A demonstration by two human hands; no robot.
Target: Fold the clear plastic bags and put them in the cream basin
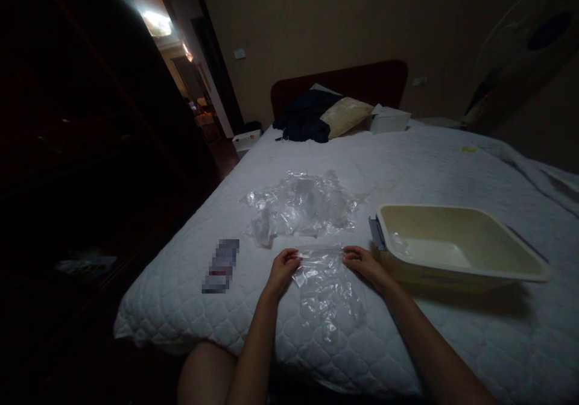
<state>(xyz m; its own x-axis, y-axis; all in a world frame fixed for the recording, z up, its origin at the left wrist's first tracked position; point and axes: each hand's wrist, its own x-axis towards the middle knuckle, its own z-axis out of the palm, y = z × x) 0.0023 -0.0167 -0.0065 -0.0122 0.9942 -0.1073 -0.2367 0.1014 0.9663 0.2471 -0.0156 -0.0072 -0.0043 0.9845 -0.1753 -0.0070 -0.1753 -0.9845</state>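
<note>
A clear plastic bag [328,296] lies spread on the white quilted bed, its top edge stretched between my two hands. My left hand [284,266] pinches the upper left corner, fingers closed on the film. At the upper right corner, my right hand [362,261] grips the same edge between thumb and fingers. Just beyond the hands sits a loose heap of crumpled clear plastic bags [303,203]. A cream plastic bin [452,275] with a grey latch stands to the right of my right hand, with a small piece of clear plastic inside it.
A blurred-out flat object [221,266] lies on the bed to the left. Dark cloth [307,113], a beige pillow [346,116] and a white box [390,120] rest near the headboard [339,79]. A fan [534,43] stands at the back right. The bed's left edge drops to dark floor.
</note>
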